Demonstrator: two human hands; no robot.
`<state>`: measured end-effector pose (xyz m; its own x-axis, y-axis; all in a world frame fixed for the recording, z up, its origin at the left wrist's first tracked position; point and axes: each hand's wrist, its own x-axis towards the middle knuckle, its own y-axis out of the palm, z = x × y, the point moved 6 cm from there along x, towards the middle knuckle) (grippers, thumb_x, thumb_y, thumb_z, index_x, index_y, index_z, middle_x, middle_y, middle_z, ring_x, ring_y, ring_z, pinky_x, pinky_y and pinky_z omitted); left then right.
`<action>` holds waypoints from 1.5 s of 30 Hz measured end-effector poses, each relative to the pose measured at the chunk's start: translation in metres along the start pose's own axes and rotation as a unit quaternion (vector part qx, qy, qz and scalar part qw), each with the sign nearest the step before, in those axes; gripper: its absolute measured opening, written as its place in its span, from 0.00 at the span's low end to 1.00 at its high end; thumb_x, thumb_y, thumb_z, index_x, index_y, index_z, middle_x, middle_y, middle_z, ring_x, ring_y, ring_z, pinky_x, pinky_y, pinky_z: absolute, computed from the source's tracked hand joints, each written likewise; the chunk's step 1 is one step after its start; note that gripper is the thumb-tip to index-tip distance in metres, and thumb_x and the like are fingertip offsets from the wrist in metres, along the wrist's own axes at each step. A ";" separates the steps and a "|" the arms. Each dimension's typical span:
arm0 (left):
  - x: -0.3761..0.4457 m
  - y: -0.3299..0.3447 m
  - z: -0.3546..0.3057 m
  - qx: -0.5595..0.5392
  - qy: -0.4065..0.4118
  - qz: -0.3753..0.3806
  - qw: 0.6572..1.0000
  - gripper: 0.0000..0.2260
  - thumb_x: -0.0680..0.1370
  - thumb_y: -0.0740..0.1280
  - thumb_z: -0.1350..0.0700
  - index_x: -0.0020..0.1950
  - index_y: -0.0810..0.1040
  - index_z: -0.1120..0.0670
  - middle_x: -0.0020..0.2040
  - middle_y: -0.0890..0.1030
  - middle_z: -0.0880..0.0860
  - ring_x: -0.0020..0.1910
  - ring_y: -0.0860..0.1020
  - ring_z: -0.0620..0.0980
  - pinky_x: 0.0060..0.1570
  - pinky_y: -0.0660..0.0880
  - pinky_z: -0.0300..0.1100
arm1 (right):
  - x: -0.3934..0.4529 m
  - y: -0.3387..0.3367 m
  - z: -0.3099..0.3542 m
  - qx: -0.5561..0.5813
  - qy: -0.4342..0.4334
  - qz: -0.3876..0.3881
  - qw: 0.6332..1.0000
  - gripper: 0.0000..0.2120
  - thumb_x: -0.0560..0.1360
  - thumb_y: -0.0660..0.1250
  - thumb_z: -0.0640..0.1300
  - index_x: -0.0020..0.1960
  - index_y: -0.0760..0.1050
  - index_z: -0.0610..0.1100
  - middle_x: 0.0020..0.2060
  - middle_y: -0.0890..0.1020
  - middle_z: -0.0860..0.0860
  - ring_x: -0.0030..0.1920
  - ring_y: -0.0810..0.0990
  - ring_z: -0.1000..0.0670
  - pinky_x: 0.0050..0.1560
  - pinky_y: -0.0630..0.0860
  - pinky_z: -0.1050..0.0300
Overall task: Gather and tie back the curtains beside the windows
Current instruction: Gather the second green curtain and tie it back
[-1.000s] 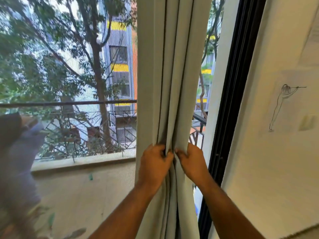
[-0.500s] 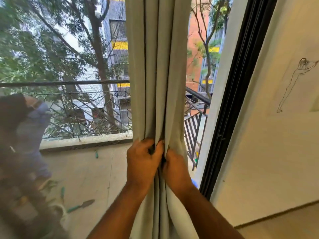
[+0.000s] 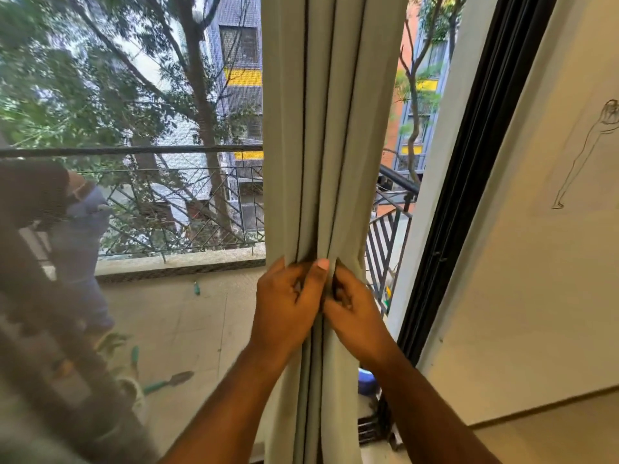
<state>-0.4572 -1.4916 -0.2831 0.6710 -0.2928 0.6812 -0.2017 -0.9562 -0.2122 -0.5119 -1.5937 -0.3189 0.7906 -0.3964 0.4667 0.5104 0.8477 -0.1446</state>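
hands drawn closer since before, left hand and right hand grip clamped on curtain

left hand: mine, bare; no glove, no ring or band that shows. Thumbnail short and pale, in plain sight at the top.
right hand: bare too; nothing worn on the fingers I can see.
wrists: both bare; no watch, no bracelet, no strap.
forearms: both uncovered as far as the bottom edge; no sleeve or cuff comes into view.
markings: none I can make out; left forearm slightly blurred.
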 end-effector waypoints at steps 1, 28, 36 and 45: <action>-0.001 0.000 0.001 -0.031 -0.007 -0.003 0.999 0.17 0.79 0.65 0.51 0.30 0.76 0.47 0.25 0.72 0.48 0.29 0.73 0.40 0.32 0.65 0.28 | 0.000 -0.003 0.003 0.000 -0.006 -0.032 0.999 0.13 0.73 0.65 0.44 0.57 0.76 0.54 0.44 0.83 0.53 0.47 0.82 0.50 0.49 0.80 0.56; -0.020 -0.002 0.024 -0.173 -0.027 0.002 0.984 0.17 0.80 0.59 0.53 0.69 0.71 0.45 0.39 0.80 0.42 0.38 0.75 0.33 0.44 0.74 0.34 | -0.001 0.017 -0.007 -0.124 -0.003 -0.056 0.991 0.13 0.76 0.63 0.52 0.38 0.71 0.45 0.25 0.72 0.52 0.26 0.70 0.55 0.28 0.69 0.63; -0.019 0.001 0.024 -0.213 -0.053 0.053 0.974 0.14 0.79 0.59 0.53 0.61 0.78 0.51 0.56 0.84 0.43 0.58 0.81 0.46 0.57 0.76 0.38 | 0.001 0.012 -0.011 -0.198 -0.001 -0.089 0.976 0.14 0.71 0.60 0.58 0.53 0.75 0.54 0.34 0.79 0.58 0.36 0.79 0.58 0.40 0.77 0.61; 0.002 -0.076 0.061 0.020 -0.040 -0.227 0.973 0.21 0.75 0.62 0.73 0.65 0.77 0.57 0.58 0.81 0.48 0.49 0.75 0.25 0.53 0.70 0.24 | -0.002 -0.048 -0.016 -0.141 0.046 -0.270 0.951 0.16 0.75 0.58 0.37 0.30 0.63 0.49 0.25 0.69 0.53 0.26 0.68 0.57 0.33 0.66 0.57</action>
<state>-0.3972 -1.4188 -0.3085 0.7384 0.1632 0.6544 0.1557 -0.9853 0.0701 -0.5321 -1.6392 -0.3270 0.4075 -0.7876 0.4623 0.9106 0.3886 -0.1407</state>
